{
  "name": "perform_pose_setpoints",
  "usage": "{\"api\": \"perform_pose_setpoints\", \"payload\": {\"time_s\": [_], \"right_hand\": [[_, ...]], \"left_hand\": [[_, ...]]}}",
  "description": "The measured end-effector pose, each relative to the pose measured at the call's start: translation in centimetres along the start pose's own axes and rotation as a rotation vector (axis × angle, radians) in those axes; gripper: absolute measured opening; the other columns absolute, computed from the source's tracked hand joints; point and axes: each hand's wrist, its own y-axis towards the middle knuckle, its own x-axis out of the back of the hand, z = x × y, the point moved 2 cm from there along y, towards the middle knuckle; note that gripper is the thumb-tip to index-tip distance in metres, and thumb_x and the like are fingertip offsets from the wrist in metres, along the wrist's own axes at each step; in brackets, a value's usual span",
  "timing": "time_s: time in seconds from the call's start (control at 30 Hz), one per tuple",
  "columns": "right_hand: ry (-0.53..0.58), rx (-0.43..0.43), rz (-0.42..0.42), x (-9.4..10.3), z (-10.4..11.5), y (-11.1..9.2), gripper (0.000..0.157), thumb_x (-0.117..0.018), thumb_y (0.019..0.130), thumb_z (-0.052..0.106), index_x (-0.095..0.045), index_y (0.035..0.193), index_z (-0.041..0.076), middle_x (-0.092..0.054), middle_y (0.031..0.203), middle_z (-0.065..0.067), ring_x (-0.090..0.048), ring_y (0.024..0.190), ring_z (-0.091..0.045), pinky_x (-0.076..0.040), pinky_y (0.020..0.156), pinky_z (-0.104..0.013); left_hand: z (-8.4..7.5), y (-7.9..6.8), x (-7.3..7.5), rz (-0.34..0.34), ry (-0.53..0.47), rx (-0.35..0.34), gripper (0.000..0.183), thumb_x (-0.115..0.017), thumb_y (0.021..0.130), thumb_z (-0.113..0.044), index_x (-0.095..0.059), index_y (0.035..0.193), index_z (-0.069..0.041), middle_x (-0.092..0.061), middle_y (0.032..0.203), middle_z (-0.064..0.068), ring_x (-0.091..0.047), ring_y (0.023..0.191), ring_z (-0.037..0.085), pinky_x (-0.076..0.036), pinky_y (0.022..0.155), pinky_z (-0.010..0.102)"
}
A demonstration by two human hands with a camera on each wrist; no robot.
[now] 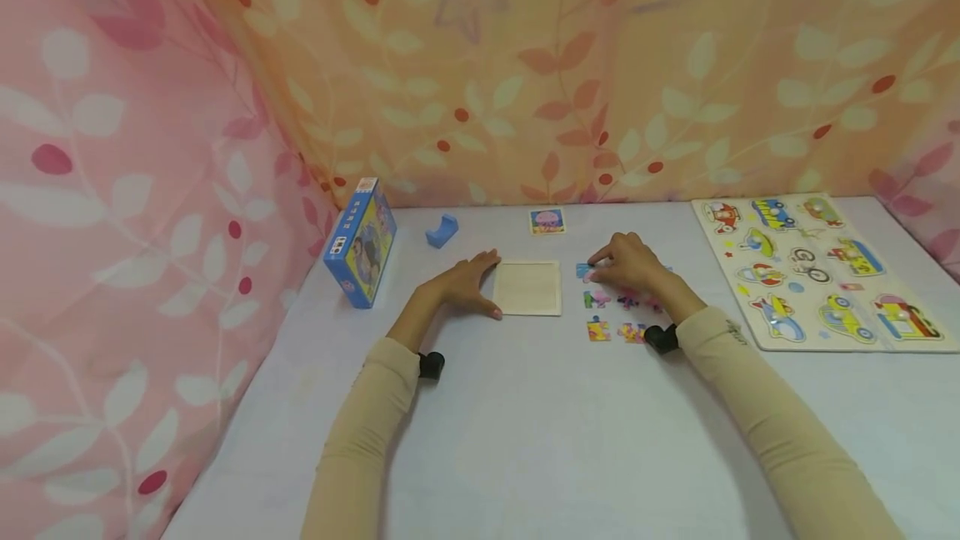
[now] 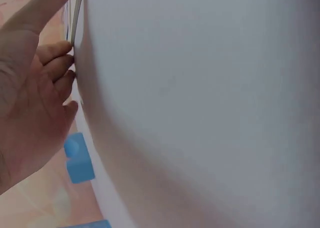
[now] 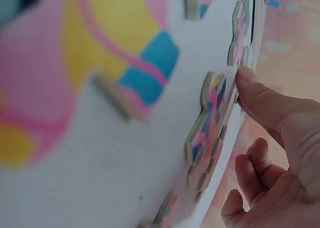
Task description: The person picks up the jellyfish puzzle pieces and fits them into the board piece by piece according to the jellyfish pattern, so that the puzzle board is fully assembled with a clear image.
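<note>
A small pale square puzzle tray (image 1: 527,288) lies flat with nothing inside it. My left hand (image 1: 463,283) holds its left side, thumb near the lower corner and fingers at the upper one; the tray's edge (image 2: 76,18) shows beside those fingers in the left wrist view. Right of the tray, colourful jigsaw pieces lie in rows, among them a yellow piece (image 1: 597,330) at the lower left. My right hand (image 1: 632,263) is over the top row and pinches a blue-and-pink puzzle piece (image 1: 582,271) at its left end. That hand partly covers other pieces.
A blue puzzle box (image 1: 362,244) stands at the left, with a blue curved block (image 1: 442,230) beside it. A small picture card (image 1: 547,221) lies behind the tray. At the right is a large peg puzzle board (image 1: 817,273). Patterned curtains (image 1: 570,65) border the table.
</note>
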Motion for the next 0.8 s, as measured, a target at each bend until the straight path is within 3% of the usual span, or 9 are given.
{"api": "perform_pose_setpoints", "payload": {"time_s": [0.17,0.37,0.5,0.63,0.8], "right_hand": [[0.027,0.032,-0.004,0.3,0.0,0.2,0.028,-0.074,0.076,0.020,-0.072,0.100,0.006,-0.048,0.070,-0.005,-0.037,0.073,-0.021,-0.029,0.064,-0.030],[0.015,0.050,0.039,0.2,-0.1,0.4,0.030,-0.072,0.078,0.020,-0.069,0.103,0.004,-0.052,0.075,-0.007,-0.040,0.077,-0.022,-0.031,0.069,-0.031],[0.017,0.029,0.062,0.4,0.1,0.5,0.031,-0.070,0.079,0.019,-0.067,0.104,0.001,-0.057,0.084,-0.011,-0.042,0.080,-0.023,-0.033,0.070,-0.032],[0.026,0.007,0.075,0.4,0.1,0.6,0.031,-0.070,0.079,0.019,-0.066,0.104,0.001,-0.060,0.089,-0.013,-0.043,0.083,-0.024,-0.034,0.074,-0.034],[0.033,0.007,0.084,0.0,0.1,0.6,0.031,-0.070,0.079,0.020,-0.066,0.104,0.001,-0.059,0.087,-0.012,-0.043,0.082,-0.024,-0.033,0.073,-0.034]], "left_hand": [[-0.7,0.4,-0.3,-0.019,-0.031,0.016,0.115,-0.078,0.060,-0.056,-0.016,0.148,-0.014,-0.009,0.156,0.005,-0.014,0.142,0.029,-0.019,0.114,0.043],[-0.2,0.0,0.0,-0.023,-0.126,-0.015,0.119,-0.081,0.061,-0.045,-0.008,0.149,-0.013,-0.004,0.156,0.004,-0.007,0.144,0.019,-0.012,0.116,0.033],[-0.3,-0.4,0.7,0.002,-0.199,-0.059,0.110,-0.079,0.067,-0.041,-0.011,0.149,-0.013,-0.009,0.156,0.004,-0.008,0.144,0.019,-0.012,0.117,0.034],[-0.2,-0.4,1.2,-0.047,-0.276,-0.066,0.099,-0.077,0.072,-0.036,-0.017,0.148,-0.012,-0.015,0.155,0.004,-0.012,0.143,0.020,-0.014,0.116,0.038],[-0.2,-0.3,0.1,-0.058,-0.296,-0.079,0.098,-0.077,0.072,-0.036,-0.018,0.148,-0.015,-0.014,0.155,0.001,-0.009,0.144,0.018,-0.011,0.117,0.037]]}}
